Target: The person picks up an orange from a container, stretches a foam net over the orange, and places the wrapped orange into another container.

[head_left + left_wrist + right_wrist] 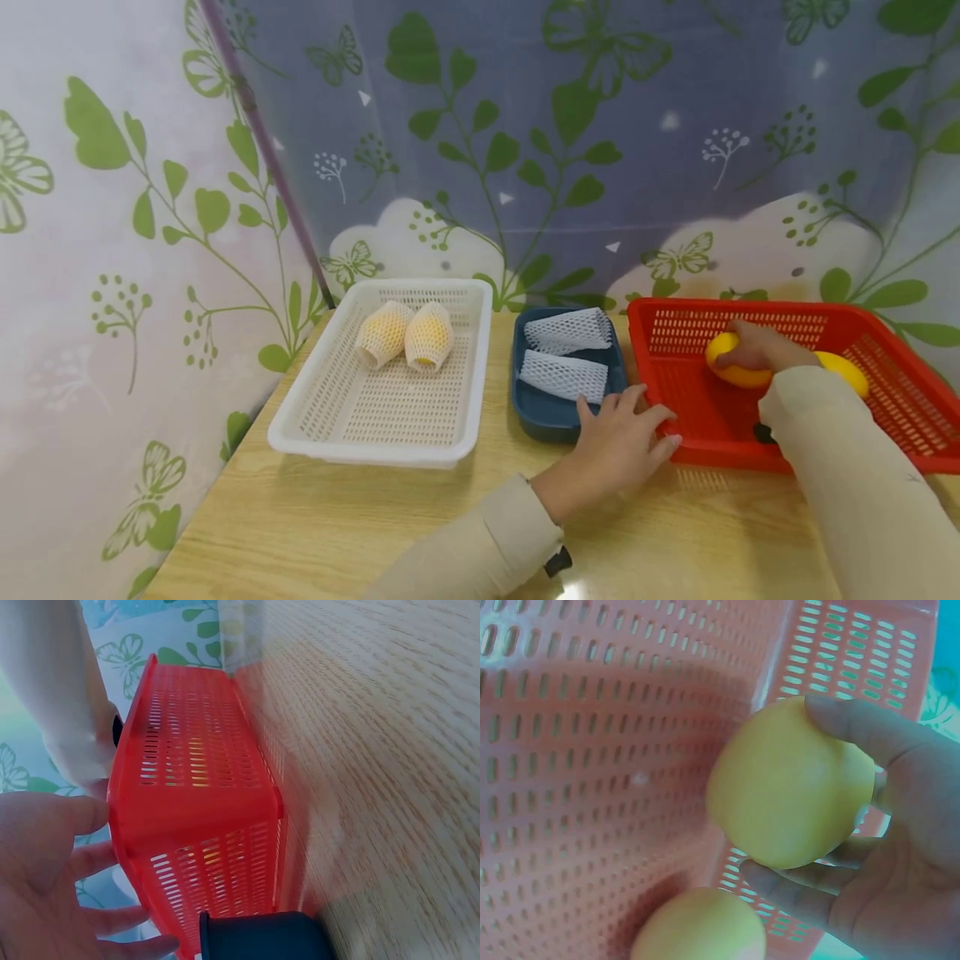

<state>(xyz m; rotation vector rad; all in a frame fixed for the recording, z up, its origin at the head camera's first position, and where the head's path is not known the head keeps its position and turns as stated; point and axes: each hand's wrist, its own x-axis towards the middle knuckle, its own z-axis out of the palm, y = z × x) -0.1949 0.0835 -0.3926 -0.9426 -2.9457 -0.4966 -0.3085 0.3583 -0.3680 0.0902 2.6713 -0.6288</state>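
My right hand [763,348] grips a yellow mango [787,784] inside the red basket [708,450], thumb on one side and fingers on the other. A second yellow mango [843,375] lies in the same basket, partly behind my right forearm. With its fingers spread and fairly straight, my left hand [618,437] rests at the basket's near left corner, touching the rim. Just beyond that hand is a dark blue tray [551,425] with two white foam net sleeves [564,376] in it.
On the left of the wooden table [337,517] stands a white basket [375,450] holding two yellow fruits in foam nets [429,335]. A patterned cloth [465,167] hangs behind the table and along its left side.
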